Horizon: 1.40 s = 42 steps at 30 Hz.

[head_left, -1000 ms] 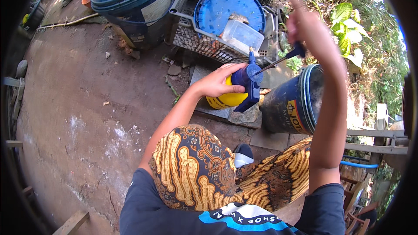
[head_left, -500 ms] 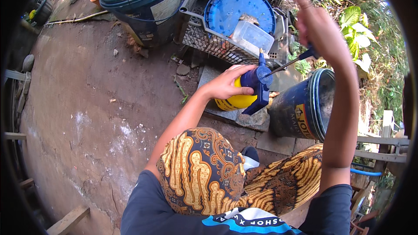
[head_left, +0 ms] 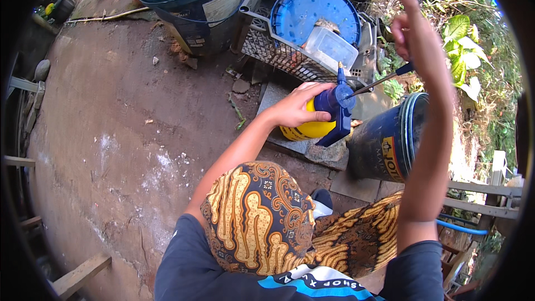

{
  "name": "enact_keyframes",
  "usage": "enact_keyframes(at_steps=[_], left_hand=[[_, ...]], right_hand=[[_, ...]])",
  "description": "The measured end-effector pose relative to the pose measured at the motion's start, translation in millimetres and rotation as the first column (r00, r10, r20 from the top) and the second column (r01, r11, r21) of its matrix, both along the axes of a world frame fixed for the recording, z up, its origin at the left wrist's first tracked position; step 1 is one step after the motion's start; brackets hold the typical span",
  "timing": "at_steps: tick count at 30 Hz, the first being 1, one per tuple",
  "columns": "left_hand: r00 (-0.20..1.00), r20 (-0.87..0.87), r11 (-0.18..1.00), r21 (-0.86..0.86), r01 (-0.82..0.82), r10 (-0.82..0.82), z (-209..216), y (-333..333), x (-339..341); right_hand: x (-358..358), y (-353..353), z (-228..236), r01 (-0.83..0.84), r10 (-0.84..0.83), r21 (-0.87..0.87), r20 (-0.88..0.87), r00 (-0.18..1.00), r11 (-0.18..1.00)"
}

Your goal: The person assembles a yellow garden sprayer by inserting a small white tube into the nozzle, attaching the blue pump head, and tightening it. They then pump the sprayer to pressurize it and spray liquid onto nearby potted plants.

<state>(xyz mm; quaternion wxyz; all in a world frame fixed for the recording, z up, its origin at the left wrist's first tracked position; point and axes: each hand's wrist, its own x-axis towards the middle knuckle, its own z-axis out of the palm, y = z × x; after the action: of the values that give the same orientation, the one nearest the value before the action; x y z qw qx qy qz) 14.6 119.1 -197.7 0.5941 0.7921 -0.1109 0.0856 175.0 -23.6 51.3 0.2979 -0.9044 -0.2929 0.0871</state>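
A yellow pressure sprayer [head_left: 308, 129] with a dark blue head [head_left: 334, 100] and a brass-tipped nozzle stands on a stone slab [head_left: 271, 97], tilted in this view. My left hand [head_left: 304, 106] is wrapped around its upper body, just below the head, with the thumb toward me. From the head, a thin metal pump rod [head_left: 374, 85] sticks out toward the right. It ends in a blue pump handle [head_left: 405, 69], partly hidden behind my right hand [head_left: 419, 36]. That hand is closed at the handle, with one finger stretched out and the others curled.
A dark bucket [head_left: 376, 139] lies close to the sprayer's right. Beyond it, a grey crate [head_left: 278, 50] bears a round blue lid [head_left: 312, 8] and a clear plastic box [head_left: 332, 46]. A large blue bucket [head_left: 195, 17] stands farther left. Plants [head_left: 460, 50] grow at the right.
The whole view has shifted slightly, moving the surroundings a little to the right. The right hand still sits at the drawn-out pump handle, and the left still grips the sprayer.
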Motion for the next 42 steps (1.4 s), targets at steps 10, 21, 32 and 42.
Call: enact_keyframes(at_steps=[10, 21, 32, 42], left_hand=[[0.999, -0.036, 1.000, -0.007, 0.006, -0.006, 4.1, 0.9, -1.5], [0.999, 0.022, 1.000, -0.005, -0.030, 0.030, -1.9, -5.6, 8.9], [1.000, -0.028, 0.998, 0.055, 0.001, 0.001, 4.3, -3.7, 10.1], [0.998, 0.007, 0.996, 0.064, -0.057, 0.057, 1.2, 2.3, -5.6]], right_hand=[[7.6, 6.7, -12.8, -0.090, 0.054, -0.271, -0.138, 0.989, 0.958], [-13.4, 16.6, -95.8, 0.202, -0.209, -0.100, -0.061, 0.976, 0.974], [-37.9, 13.0, -103.6, 0.351, -0.351, -0.091, 0.008, 0.936, 0.932], [-3.8, 3.7, 28.1, 0.218, -0.215, 0.049, -0.056, 0.975, 0.975]])
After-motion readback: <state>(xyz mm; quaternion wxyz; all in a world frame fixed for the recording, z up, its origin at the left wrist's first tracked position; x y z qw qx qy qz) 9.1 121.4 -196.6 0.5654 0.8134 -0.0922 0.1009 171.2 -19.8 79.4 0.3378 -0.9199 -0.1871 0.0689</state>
